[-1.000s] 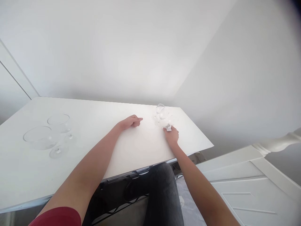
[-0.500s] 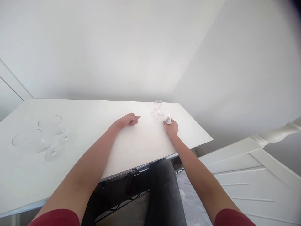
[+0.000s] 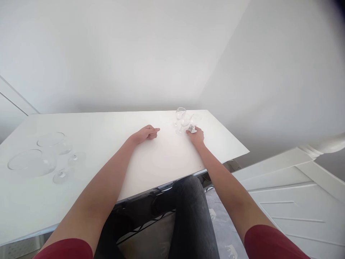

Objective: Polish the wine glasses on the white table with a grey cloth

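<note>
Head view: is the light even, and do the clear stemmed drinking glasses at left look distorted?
Head view: soft light, dimmer low on the pale-grey wall behind the flat white tabletop; head view: left glasses look stretched, edges faint against white; head view: clear stemmed glasses near the bare right hand, smaller and less stretched.

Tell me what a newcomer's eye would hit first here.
Likely the bare right hand, right of center, its grip on a small white-grey item too blurred to name, beside a cluster of clear stemmed glasses. Next, the bare left hand, curled near mid-table. Then two larger-looking clear stemmed glasses at the left of the white tabletop.
</note>
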